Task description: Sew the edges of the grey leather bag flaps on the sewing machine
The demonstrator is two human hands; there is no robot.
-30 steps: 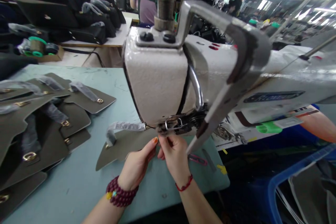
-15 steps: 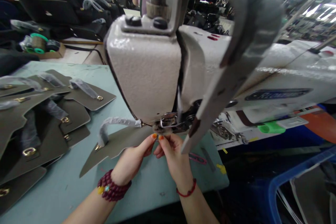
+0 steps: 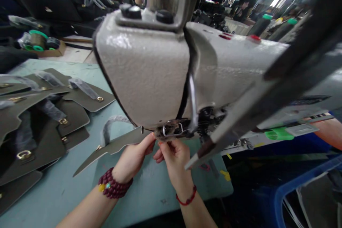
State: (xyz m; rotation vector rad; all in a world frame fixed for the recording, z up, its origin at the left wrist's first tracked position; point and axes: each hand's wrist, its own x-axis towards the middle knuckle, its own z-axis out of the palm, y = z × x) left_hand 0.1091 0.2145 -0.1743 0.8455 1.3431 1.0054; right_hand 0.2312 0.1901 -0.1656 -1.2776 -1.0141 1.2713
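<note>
Left hand (image 3: 132, 158) pinching flap (image 3: 117, 144), holding it lifted off tabletop (image 3: 66, 188) under machine (image 3: 149, 71). Right hand (image 3: 175, 156) working at presser foot (image 3: 171, 129), fingers curled; grip unclear.

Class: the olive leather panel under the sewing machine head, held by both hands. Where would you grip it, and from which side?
Probably pinch the leather panel by its thin near edge, from the left of the sewing machine head, beside the left hand. It lies flat there; the machine covers its right end.

so the big white cast-metal sewing machine head (image 3: 149, 71) sits mid pale blue bench (image 3: 53, 199), stack of flat olive-grey leather flap pieces (image 3: 40, 128) left of it, blue plastic crate (image 3: 301, 192) lower right.
</note>
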